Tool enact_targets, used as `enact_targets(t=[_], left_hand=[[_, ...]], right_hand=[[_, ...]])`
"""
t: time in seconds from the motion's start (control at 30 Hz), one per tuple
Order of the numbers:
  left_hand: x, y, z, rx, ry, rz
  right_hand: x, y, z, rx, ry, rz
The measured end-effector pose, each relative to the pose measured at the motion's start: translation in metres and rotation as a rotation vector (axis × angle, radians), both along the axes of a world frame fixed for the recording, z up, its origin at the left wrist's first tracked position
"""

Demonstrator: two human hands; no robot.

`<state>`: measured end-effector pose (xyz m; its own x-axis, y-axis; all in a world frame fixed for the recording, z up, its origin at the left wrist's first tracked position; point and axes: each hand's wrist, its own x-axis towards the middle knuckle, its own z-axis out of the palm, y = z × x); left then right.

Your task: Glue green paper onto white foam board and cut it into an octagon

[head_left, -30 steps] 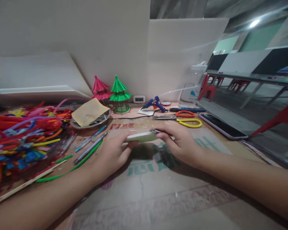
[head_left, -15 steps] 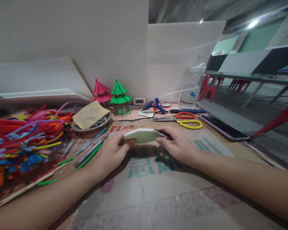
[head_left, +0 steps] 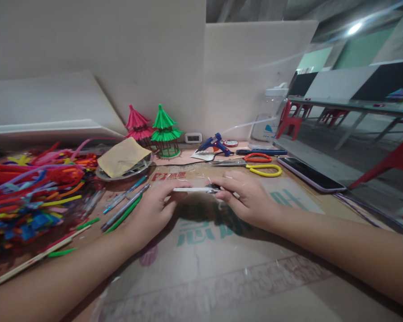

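Note:
Edge-on between my hands is a thin flat board piece [head_left: 193,190], showing as a narrow white strip. My left hand [head_left: 159,203] pinches its left end, thumb below and fingers above. At its right end, my right hand [head_left: 245,197] is closed on a small dark tool [head_left: 215,187] whose tip meets the piece; most of it is hidden by the fingers, so I cannot tell its kind. Both hands are just above a cardboard sheet [head_left: 201,273] with green and red print. Small white scraps lie about on it.
Pipe cleaners [head_left: 36,197] heap up at left, beside a metal plate [head_left: 102,175]. Behind stand pink [head_left: 137,125] and green [head_left: 164,129] pavilion models, a glue gun [head_left: 215,144] and a bottle [head_left: 267,118]. Scissors [head_left: 263,169] and a phone [head_left: 310,174] lie at right.
The board piece has tipped from showing its pale green face to edge-on. Both hands keep their hold with little shift; the whole view has moved slightly.

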<state>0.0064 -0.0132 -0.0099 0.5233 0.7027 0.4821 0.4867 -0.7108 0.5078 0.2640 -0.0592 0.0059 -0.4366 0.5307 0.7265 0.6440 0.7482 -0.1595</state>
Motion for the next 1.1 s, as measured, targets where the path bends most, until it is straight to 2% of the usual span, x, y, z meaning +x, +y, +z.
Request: enact_targets(t=[0.17, 0.67, 1.1], left_hand=[[0.0003, -0.0026, 0.003, 0.019, -0.002, -0.029], [0.0025, -0.003, 0.0053, 0.033, 0.004, -0.009], [-0.0015, 0.0022, -0.0035, 0.037, 0.001, 0.006]], right_hand=[[-0.0005, -0.0012, 0.0015, 0.017, -0.03, 0.014], [-0.0007, -0.0018, 0.0024, 0.063, -0.03, 0.014], [0.0014, 0.0014, -0.002, -0.008, 0.04, 0.002]])
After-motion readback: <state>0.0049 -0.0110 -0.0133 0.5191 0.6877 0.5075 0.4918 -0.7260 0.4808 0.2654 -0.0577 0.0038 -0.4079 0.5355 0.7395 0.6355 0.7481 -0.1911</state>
